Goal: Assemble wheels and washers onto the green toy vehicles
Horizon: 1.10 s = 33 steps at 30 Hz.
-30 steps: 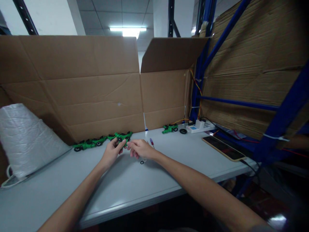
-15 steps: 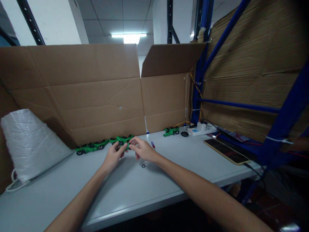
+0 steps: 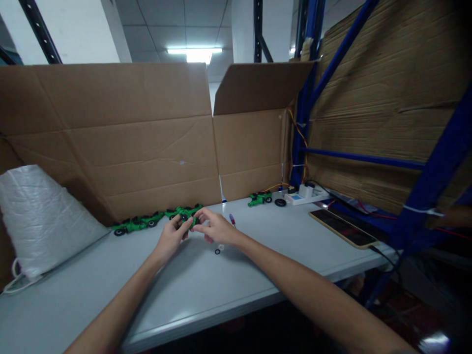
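Near the middle of the table, my left hand (image 3: 170, 241) is closed on a small green toy-car part (image 3: 194, 222) with some black on it. My right hand (image 3: 217, 229) reaches in from the other side, its thumb and forefinger pinched at the part's right edge. The fingers cover much of the part. Just behind the hands stands a row of green toy cars (image 3: 134, 224) with black wheels. A small black ring (image 3: 217, 251) and a clear ring (image 3: 221, 247) lie below my right hand. Beyond my right wrist is a purple-capped pen (image 3: 232, 219).
Another green toy car (image 3: 260, 198) and a loose black wheel (image 3: 280, 202) sit at the back right, by a white power strip (image 3: 304, 196). A phone (image 3: 342, 228) lies at the right edge. A white bag (image 3: 47, 221) stands left. Cardboard (image 3: 147, 147) walls the back.
The view has shifted slightly. Both hands stay together at the green part, with only small finger movements; my right fingertips sit a little differently against it.
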Tool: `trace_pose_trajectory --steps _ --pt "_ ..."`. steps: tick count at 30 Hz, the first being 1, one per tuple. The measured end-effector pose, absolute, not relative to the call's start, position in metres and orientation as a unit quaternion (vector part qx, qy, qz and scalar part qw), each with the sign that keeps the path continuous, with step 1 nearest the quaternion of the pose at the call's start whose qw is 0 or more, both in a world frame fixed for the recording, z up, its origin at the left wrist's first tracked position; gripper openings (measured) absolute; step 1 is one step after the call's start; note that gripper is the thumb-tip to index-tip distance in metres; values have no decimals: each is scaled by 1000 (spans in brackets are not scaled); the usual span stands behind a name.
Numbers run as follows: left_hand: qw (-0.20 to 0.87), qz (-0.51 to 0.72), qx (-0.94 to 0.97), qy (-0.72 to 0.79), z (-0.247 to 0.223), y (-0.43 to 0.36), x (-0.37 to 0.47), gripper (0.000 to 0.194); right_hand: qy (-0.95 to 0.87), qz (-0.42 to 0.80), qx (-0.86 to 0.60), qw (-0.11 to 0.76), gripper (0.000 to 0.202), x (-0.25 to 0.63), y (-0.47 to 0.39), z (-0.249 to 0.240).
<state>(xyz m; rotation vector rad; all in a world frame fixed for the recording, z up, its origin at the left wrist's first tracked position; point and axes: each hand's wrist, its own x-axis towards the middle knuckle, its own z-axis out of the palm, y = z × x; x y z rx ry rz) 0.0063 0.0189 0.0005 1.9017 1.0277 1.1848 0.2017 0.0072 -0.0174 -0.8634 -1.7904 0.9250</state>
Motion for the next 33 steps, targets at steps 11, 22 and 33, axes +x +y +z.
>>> trace_pose_trajectory --steps 11,22,33 --pt "330 459 726 392 1 21 3 45 -735 320 -351 483 42 202 5 -15" --pt "328 459 725 395 0 21 3 45 -734 313 -355 487 42 202 5 -14" --pt "338 464 720 390 -3 25 1 45 -731 346 -363 463 39 200 4 -17"
